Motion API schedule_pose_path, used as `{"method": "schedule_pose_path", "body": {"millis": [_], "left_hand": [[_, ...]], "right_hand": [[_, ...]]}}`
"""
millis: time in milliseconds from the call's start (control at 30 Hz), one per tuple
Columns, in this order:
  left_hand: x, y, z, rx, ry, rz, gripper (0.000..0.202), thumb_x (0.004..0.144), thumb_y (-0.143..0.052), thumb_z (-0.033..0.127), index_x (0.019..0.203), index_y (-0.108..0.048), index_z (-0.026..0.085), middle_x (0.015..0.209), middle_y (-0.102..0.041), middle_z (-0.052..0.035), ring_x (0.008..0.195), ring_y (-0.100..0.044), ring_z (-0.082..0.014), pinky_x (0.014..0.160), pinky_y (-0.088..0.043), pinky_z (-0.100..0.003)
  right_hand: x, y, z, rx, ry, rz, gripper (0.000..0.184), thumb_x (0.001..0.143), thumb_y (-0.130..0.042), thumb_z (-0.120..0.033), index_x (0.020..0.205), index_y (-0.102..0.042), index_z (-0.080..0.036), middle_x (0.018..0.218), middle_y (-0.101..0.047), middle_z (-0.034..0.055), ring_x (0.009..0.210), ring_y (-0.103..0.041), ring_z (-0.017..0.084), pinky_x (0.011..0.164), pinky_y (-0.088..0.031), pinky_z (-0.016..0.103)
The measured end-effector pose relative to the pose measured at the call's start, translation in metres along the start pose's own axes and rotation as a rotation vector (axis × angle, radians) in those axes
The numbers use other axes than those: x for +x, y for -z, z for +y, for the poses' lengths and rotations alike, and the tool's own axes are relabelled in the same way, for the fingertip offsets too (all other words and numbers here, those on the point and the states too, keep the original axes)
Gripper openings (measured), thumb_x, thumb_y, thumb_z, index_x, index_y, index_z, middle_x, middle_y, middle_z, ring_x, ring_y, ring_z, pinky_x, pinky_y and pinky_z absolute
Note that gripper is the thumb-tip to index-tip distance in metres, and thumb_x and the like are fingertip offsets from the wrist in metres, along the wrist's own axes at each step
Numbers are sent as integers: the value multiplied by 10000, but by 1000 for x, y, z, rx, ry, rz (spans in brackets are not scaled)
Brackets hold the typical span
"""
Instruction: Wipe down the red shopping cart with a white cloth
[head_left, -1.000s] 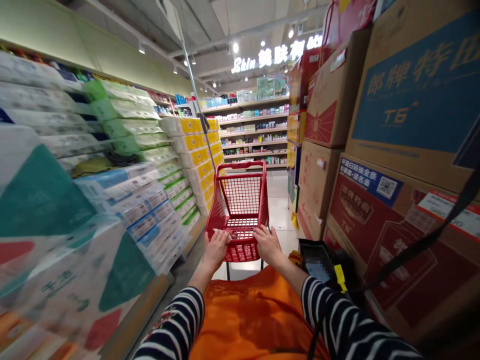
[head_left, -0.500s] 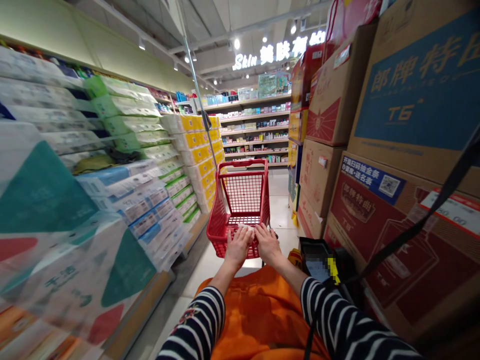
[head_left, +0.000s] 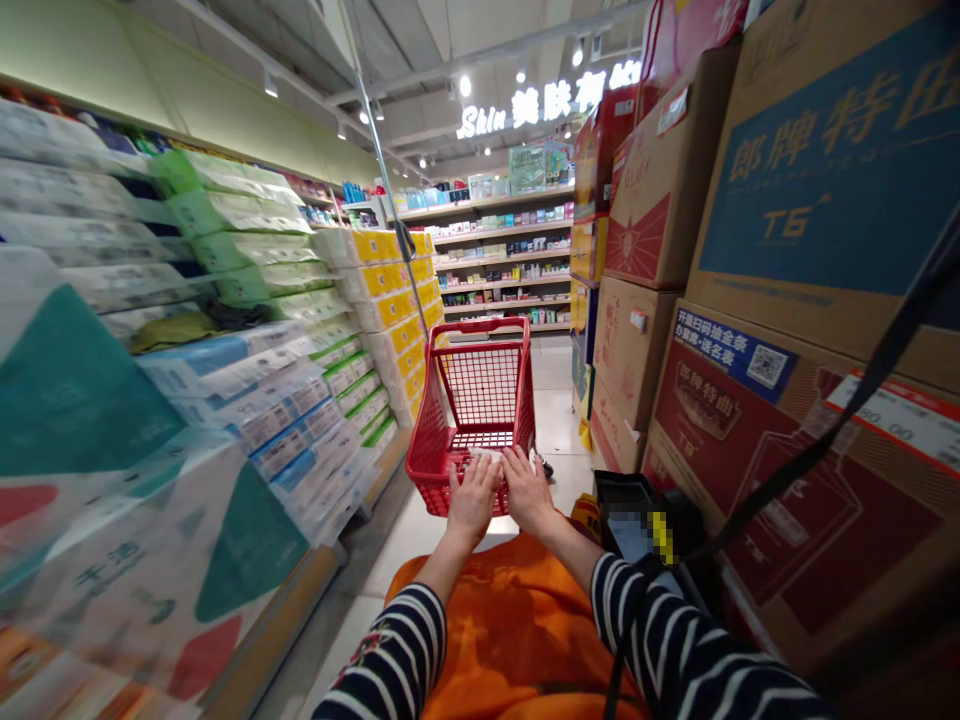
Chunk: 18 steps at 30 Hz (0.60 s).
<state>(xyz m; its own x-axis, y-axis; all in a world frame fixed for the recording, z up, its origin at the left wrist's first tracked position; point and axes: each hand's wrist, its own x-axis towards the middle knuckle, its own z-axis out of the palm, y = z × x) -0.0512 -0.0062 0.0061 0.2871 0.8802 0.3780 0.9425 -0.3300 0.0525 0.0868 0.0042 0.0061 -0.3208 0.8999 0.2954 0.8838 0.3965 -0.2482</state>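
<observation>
My left hand (head_left: 473, 500) and my right hand (head_left: 529, 496) are side by side, palms down, at the near end of a red shopping cart (head_left: 420, 465). A small crumpled white piece (head_left: 489, 455), looking like cloth or tissue, shows between and under the fingers of both hands. The fingers reach forward over it, with the little fingers standing slightly apart. Both thumbs are hidden. Whether the hands touch the cart's near rim is unclear. The cart's mesh basket stands upright, its raised handle (head_left: 480, 325) at the far end.
Packs of tissue paper (head_left: 292, 410) are stacked on the left. Cardboard boxes (head_left: 810, 440) rise close on the right, with a black bin-like container (head_left: 630, 500) at their foot. Stocked shelves (head_left: 502, 250) stand beyond the tiled aisle. A thin metal pole (head_left: 386, 165) stands left of the cart.
The whole scene, cart included, has shifted slightly left in view. My hands remain together over the white piece, at nearly the same place by the cart.
</observation>
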Motion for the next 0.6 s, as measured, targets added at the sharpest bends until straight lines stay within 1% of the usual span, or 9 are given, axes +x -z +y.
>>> {"method": "schedule_pose_path", "body": {"millis": [33,100,167,233,300,433,467,533,600], "left_hand": [[-2,0,-3,-3,0,2,438,874,-321,215,1295,-432,260,1373,-406,-56,1279,-348,-212,1069,-102,-572],[-8,4,-19,12,37,6,447,865,-327,195,1293,-432,268,1367,-415,-57,1262,-374,-211,1067,-90,-580],[-13,8,-36,40,110,2,456,853,-331,173,1287,-440,263,1358,-427,-64,1248,-393,-215,1061,-100,-587],[-15,12,-45,64,177,-5,457,848,-332,166,1280,-450,254,1353,-435,-70,1241,-400,-223,1054,-120,-591],[-12,12,-41,68,189,-5,441,855,-333,185,1272,-461,250,1349,-441,-71,1237,-403,-229,1051,-133,-591],[-2,5,-13,22,101,4,408,873,-342,232,1255,-479,274,1345,-448,-61,1247,-391,-220,1059,-129,-575],[-2,4,-9,10,83,2,407,873,-343,231,1254,-478,282,1347,-446,-58,1249,-388,-215,1061,-125,-573],[-4,5,-10,2,72,-4,412,873,-341,219,1255,-473,293,1352,-438,-50,1250,-387,-210,1062,-116,-577],[-9,8,-24,19,103,-4,417,872,-334,210,1257,-471,292,1356,-434,-47,1250,-387,-211,1059,-118,-584]], "right_hand": [[0,0,0,-6,-2,-5,544,821,-319,-132,1365,-337,-120,1457,-237,75,1357,-127,212,1076,-92,477],[0,0,0,-8,-8,-17,576,800,-335,-122,1376,-313,-122,1465,-213,72,1361,-108,206,1076,-93,478],[1,-1,-1,8,-17,-36,603,782,-344,-117,1383,-296,-124,1471,-197,61,1361,-102,203,1075,-103,476],[3,-2,-1,27,-20,-49,614,776,-347,-120,1387,-289,-129,1473,-194,51,1360,-104,200,1075,-112,472],[4,-2,-2,35,-15,-49,612,777,-345,-124,1386,-291,-132,1473,-196,48,1360,-106,198,1077,-110,467],[4,-1,-1,14,-9,-44,575,800,-332,-141,1375,-315,-129,1471,-204,57,1358,-113,201,1077,-109,466],[4,0,-1,4,-8,-43,568,807,-326,-143,1375,-315,-131,1470,-208,58,1357,-115,202,1075,-109,472],[3,3,1,-14,-4,-42,566,812,-319,-144,1378,-309,-136,1468,-216,58,1357,-116,206,1071,-110,485],[3,5,4,-28,2,-45,574,807,-326,-142,1380,-303,-138,1467,-221,57,1357,-116,211,1069,-114,490]]}}
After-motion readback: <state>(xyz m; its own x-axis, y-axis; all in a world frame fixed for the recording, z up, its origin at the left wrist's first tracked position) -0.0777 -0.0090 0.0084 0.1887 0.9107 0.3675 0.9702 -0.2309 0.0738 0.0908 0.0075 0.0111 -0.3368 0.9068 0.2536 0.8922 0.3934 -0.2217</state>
